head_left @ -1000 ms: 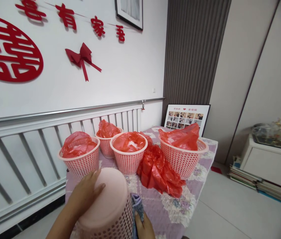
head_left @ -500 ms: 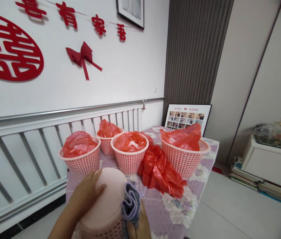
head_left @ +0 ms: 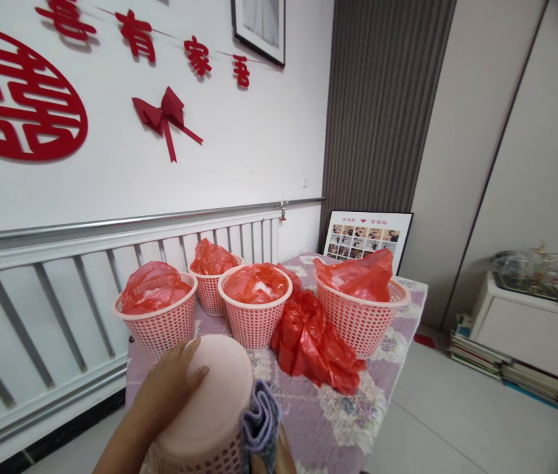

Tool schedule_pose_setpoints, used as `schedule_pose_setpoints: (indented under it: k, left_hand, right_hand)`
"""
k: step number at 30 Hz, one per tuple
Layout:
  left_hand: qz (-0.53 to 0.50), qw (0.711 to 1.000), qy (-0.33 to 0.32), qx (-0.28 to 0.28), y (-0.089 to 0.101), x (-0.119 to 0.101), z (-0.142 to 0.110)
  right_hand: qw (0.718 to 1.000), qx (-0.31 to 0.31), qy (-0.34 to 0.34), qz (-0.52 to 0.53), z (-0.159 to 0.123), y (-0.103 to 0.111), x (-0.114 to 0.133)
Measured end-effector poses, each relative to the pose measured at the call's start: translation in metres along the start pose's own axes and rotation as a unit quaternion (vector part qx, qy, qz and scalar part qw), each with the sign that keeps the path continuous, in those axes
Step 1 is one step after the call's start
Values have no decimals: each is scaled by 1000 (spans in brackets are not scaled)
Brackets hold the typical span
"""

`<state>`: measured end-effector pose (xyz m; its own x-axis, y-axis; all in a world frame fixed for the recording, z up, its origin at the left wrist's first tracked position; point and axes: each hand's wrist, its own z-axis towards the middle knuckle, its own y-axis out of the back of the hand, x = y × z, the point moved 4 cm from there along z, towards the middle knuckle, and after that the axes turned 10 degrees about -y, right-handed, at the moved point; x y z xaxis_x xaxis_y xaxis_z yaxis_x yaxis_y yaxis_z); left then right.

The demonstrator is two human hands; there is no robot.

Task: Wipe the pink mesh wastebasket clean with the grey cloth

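Observation:
An upside-down pink plastic basket [head_left: 217, 408] stands at the near edge of the table [head_left: 358, 408]. My left hand [head_left: 168, 388] lies flat on its solid bottom, fingers spread. My right hand [head_left: 272, 457] is mostly cut off at the lower edge; it presses a lilac cloth [head_left: 260, 421] against the basket's right side. Behind stand several pink baskets lined with red plastic bags: one at the left [head_left: 160, 322], one in the middle [head_left: 254, 319], one at the right [head_left: 362, 316].
A heap of loose red bags [head_left: 316, 345] lies between the middle and right baskets. White railing [head_left: 62, 309] runs along the left. A framed photo collage [head_left: 368, 237] leans at the table's far end. A white cabinet [head_left: 530, 322] and stacked books [head_left: 506, 372] are at the right.
The cloth in my right hand rose from beside the basket's lower side up to its top rim. My left hand stayed on the basket's bottom. The view shifted slightly.

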<state>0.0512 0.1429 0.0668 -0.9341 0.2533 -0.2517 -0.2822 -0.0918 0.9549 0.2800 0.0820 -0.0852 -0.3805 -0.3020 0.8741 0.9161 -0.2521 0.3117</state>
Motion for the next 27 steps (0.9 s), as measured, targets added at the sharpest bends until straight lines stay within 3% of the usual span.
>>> schedule_pose_setpoints:
  k: [5,8,11,15,18,22,27]
  left_hand:
    - [-6,1000,8,1,2,-2,1]
    - [-2,1000,6,-6,2,-3,2]
    - [-2,1000,-1,-8,1,-2,2]
    - [6,1000,1,-14,-1,-2,1]
    - [6,1000,3,-16,-1,-3,0]
    - [3,1000,7,-1,-1,-4,1]
    - [4,1000,-2,3,-1,-4,3]
  right_hand:
    - [992,85,-21,-91,34,-8,37]
    - [981,148,67,-110,49,1,66]
    - [976,155,131,-78,61,22,91]
    - [986,135,83,-47,70,42,96]
    - [982,151,95,-66,66,47,100]
    - [969,198,91,-114,70,47,121]
    - [940,251,67,-224,112,31,155]
